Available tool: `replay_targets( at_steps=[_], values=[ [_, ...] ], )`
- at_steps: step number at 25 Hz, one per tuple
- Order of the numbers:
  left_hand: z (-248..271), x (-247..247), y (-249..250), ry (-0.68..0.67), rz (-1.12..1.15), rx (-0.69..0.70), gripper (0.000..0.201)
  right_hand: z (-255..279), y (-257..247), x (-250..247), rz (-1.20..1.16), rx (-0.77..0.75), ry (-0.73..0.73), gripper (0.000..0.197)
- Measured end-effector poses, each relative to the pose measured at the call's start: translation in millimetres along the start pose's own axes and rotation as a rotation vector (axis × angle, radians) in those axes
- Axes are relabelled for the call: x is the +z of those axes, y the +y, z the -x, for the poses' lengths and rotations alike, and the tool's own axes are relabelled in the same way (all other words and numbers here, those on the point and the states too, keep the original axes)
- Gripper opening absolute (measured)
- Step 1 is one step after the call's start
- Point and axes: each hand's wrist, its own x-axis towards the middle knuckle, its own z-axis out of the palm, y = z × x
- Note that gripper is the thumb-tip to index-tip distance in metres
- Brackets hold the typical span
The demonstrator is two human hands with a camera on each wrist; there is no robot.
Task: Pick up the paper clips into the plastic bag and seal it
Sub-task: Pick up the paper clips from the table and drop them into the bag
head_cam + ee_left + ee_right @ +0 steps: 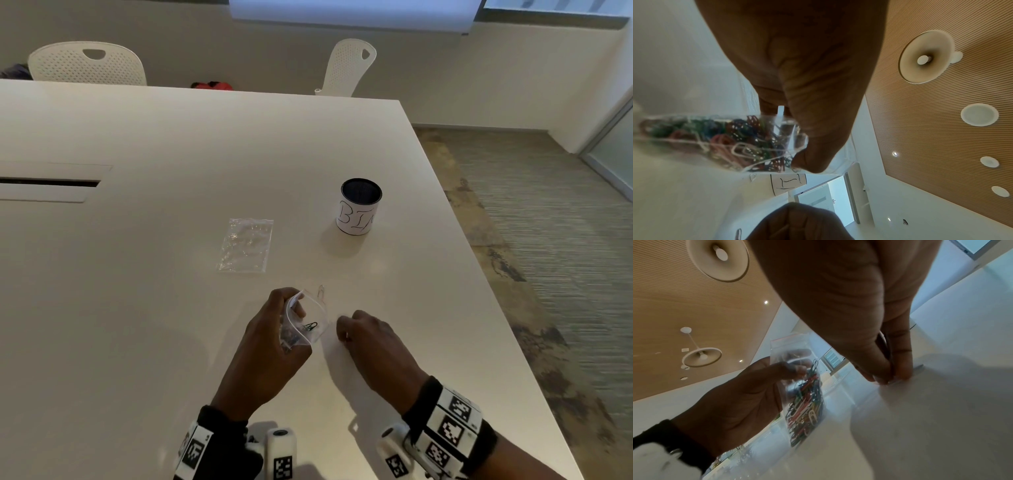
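My left hand (291,322) grips a small clear plastic bag (310,329) just above the table, with the mouth open and facing up. Several coloured paper clips (740,138) fill the bag (805,395). Just right of the bag, my right hand (344,334) is curled down onto the table. Its thumb and fingertips (888,378) pinch a pale paper clip against the surface. One loose silver paper clip (321,291) lies on the table just beyond the bag.
A second, empty clear bag (246,245) lies flat farther back. A white cup with a dark rim, marked "BIN" (359,207), stands back right. The table's right edge (479,274) drops to carpet. Two white chairs stand behind the far edge.
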Motion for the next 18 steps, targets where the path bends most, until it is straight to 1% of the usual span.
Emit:
replay_targets(
  at_steps=[3,6,9,11,13,14,15,18],
  values=[
    [1.0,-1.4,0.0,0.002,0.009,-0.005,0.061,-6.5,6.0,-4.6,-0.011,0.033,0.034,0.013],
    [1.5,-2.4,-1.2,0.0,0.011,-0.004,0.062,-11.7,18.7,-13.0,-0.097,0.087,0.078,0.02],
    [1.1,-2.9,-2.0,-0.01,0.022,-0.006,0.063,-11.3,23.8,-35.0,-0.363,0.105,0.177,0.013],
    [0.7,-3.0,-2.6,-0.019,0.028,0.002,0.062,-5.7,13.5,-54.6,-0.574,0.101,0.237,0.011],
    [0.3,-2.9,-3.4,-0.022,0.024,0.014,0.06,0.0,-5.6,-71.6,-0.722,0.047,0.253,0.01],
    [-0.1,-2.7,-3.8,-0.022,0.02,0.017,0.06,1.4,-15.6,-77.2,-0.747,0.005,0.255,0.01],
    [-0.3,-2.4,-3.7,-0.022,0.016,0.018,0.06,1.8,-23.9,-79.3,-0.73,-0.043,0.258,0.01],
    [-0.2,-2.3,-1.4,-0.024,0.017,0.016,0.059,-2.1,-42.1,-75.1,-0.555,-0.192,0.23,0.01]
  ],
)
